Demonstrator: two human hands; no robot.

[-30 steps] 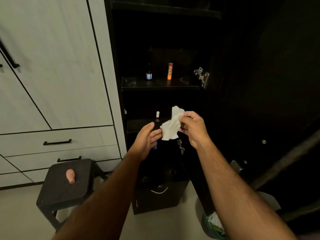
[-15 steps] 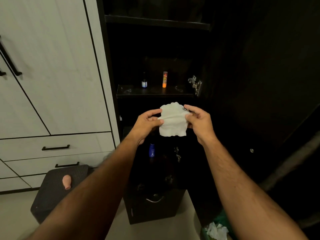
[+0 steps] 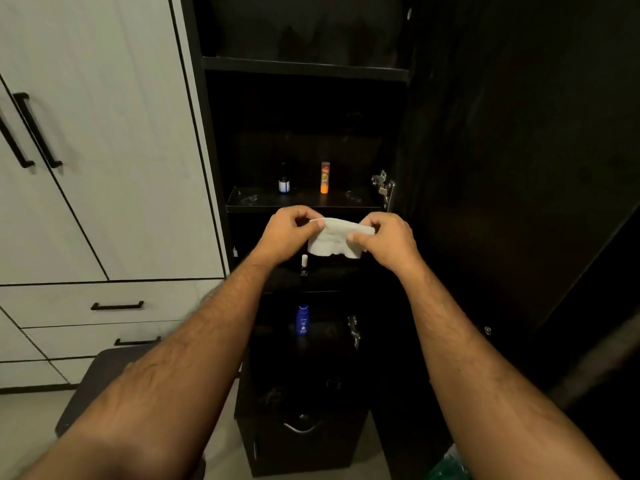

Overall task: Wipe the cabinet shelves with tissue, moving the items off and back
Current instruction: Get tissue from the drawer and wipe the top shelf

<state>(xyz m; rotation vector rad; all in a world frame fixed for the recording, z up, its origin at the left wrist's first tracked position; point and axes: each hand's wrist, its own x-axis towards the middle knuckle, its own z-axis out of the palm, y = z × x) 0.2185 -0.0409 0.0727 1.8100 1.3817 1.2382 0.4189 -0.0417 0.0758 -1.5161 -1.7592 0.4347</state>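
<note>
Folding the tissue (image 3: pixel 332 239) looks like the step in hand: the left hand (image 3: pixel 287 232) pinches its left edge and the right hand (image 3: pixel 388 239) pinches its right edge, each grip clenched on the sheet, held in the air just in front of the middle shelf (image 3: pixel 301 202). To do it well, I would fold it into a flat, firm pad. On that shelf stand a small dark bottle (image 3: pixel 284 181) at left and an orange tube (image 3: pixel 325 177) to its right; these likely need lifting off first.
</note>
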